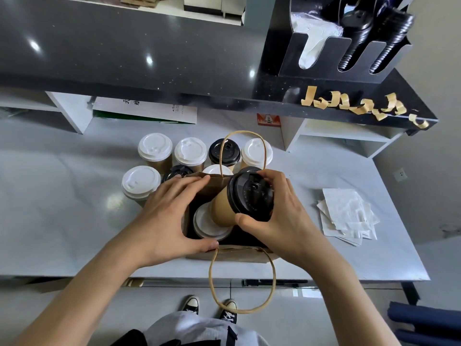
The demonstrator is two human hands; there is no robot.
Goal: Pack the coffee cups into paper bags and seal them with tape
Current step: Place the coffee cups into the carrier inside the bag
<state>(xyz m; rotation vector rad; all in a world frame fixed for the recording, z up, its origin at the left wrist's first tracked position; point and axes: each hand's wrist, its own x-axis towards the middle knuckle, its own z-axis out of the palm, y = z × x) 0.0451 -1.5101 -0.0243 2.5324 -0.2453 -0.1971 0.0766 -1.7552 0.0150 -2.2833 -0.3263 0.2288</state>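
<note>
Now the right hand (282,216) has its grip round the black lid of a brown coffee cup (224,208), tilted over the open paper bag (239,253) on the counter (62,208). The left hand (169,216) lies flat, fingers straight, holding the bag's mouth wide. A white-lidded cup (207,226) already sits inside. I'd turn the cup upright first, then lower it slowly into the free space beside that one.

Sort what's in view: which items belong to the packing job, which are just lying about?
Job: brown paper bag; black-lidded kraft cup in right hand; white-lidded cup inside; left hand; tan tape strips.
Lying about: white paper sachets; black lid dispenser.
</note>
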